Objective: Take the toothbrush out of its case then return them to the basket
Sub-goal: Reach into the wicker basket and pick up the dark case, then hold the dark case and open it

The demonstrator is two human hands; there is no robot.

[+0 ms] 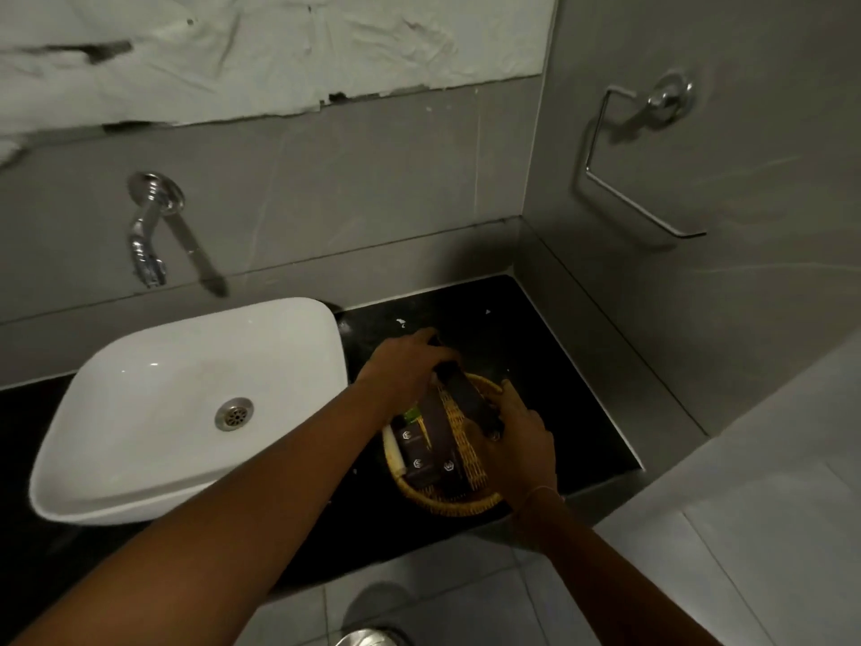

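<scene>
Over woven basket [468,452], slim dark case [468,397].

A dim bathroom has grey tiled walls [372,179], a black counter [536,328], a white basin [163,366] and a wall tap [149,226].

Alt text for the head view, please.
Both hands, left hand and right hand, hold a long dark case over a woven basket of dark boxes on a black counter, beside a white basin.
</scene>
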